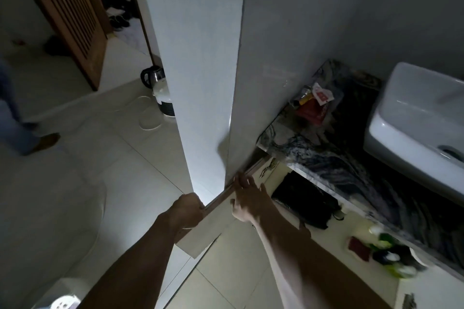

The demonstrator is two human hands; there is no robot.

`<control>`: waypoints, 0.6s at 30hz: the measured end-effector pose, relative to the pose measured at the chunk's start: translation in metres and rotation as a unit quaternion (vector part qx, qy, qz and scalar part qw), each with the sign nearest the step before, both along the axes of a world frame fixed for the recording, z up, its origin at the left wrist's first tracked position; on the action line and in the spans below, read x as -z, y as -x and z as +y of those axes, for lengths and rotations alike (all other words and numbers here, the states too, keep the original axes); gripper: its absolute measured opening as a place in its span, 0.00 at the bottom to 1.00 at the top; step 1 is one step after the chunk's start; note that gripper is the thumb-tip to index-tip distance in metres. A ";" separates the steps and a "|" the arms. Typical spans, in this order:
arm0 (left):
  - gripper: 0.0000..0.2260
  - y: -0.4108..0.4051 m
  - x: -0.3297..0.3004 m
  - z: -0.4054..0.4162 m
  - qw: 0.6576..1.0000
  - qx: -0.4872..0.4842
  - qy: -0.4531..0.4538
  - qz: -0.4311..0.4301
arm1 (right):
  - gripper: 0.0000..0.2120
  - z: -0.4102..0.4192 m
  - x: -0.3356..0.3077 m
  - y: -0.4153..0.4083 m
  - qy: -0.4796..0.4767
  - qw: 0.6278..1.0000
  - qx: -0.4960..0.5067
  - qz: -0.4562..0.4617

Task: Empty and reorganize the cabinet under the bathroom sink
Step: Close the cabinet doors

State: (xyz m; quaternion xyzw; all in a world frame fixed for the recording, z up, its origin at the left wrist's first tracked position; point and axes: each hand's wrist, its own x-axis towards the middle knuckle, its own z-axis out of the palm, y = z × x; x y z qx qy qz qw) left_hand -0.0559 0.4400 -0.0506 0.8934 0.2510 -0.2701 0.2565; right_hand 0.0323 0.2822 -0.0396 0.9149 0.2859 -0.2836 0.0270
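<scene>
The cabinet door point(196, 240) under the marble countertop point(324, 158) stands swung open against the tiled wall corner point(213, 83). My left hand point(187, 211) grips the door's top edge near its outer end. My right hand point(247, 199) lies further along that edge, fingers spread, fingertips touching the edge. Inside the dim cabinet sit a black bag point(306, 206) on the left, and a red item point(359, 248) with green and white bottles point(388, 254) on the right. The rest of the interior is hidden under the countertop.
A white sink point(421, 120) stands on the countertop, with a clear bag of red packets point(313, 103) near the wall. On the floor beyond the wall are a kettle point(153, 75) and a rice cooker point(164, 100). Another person's leg point(17, 123) is at far left.
</scene>
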 end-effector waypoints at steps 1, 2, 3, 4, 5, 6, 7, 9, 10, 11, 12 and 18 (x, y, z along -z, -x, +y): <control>0.11 -0.002 -0.002 0.002 1.000 -0.008 0.014 0.008 | 0.36 0.001 0.001 0.003 0.010 1.000 0.003 -0.003; 0.10 -0.005 -0.004 0.001 0.999 -0.006 0.024 0.022 | 0.38 0.002 0.000 0.005 0.020 1.000 0.007 -0.006; 0.11 -0.006 -0.006 0.000 0.999 0.001 0.033 0.040 | 0.38 0.001 -0.001 0.007 0.028 1.000 0.008 -0.009; 0.11 -0.007 -0.008 -0.002 0.997 0.010 0.043 0.058 | 0.39 0.001 -0.002 0.007 0.038 0.999 0.009 -0.010; 0.11 -0.007 -0.009 -0.005 0.996 0.008 0.055 0.071 | 0.39 -0.001 -0.005 0.007 0.045 0.999 0.009 -0.007; 0.10 -0.006 -0.008 -0.008 0.994 0.001 0.071 0.081 | 0.39 -0.003 -0.006 0.007 0.050 0.999 0.010 -0.001; 0.12 -0.005 -0.006 -0.011 0.992 -0.011 0.089 0.087 | 0.39 -0.006 -0.008 0.007 0.054 0.998 0.012 0.007; 0.12 -0.003 -0.007 -0.021 0.988 -0.042 0.120 0.092 | 0.37 -0.015 -0.009 0.007 0.056 0.998 0.017 0.018; 0.11 -0.002 -0.010 -0.027 0.987 -0.054 0.126 0.086 | 0.36 -0.021 -0.008 0.007 0.053 0.998 0.020 0.018; 0.09 0.000 -0.012 -0.034 0.985 -0.069 0.136 0.081 | 0.35 -0.028 -0.006 0.007 0.049 0.998 0.021 0.021; 0.09 0.003 -0.014 -0.042 0.980 -0.089 0.158 0.077 | 0.34 -0.036 -0.004 0.006 0.044 0.998 0.023 0.025; 0.10 0.018 -0.012 -0.100 0.941 -0.157 0.287 0.086 | 0.40 -0.089 -0.006 0.010 0.027 0.996 0.022 0.085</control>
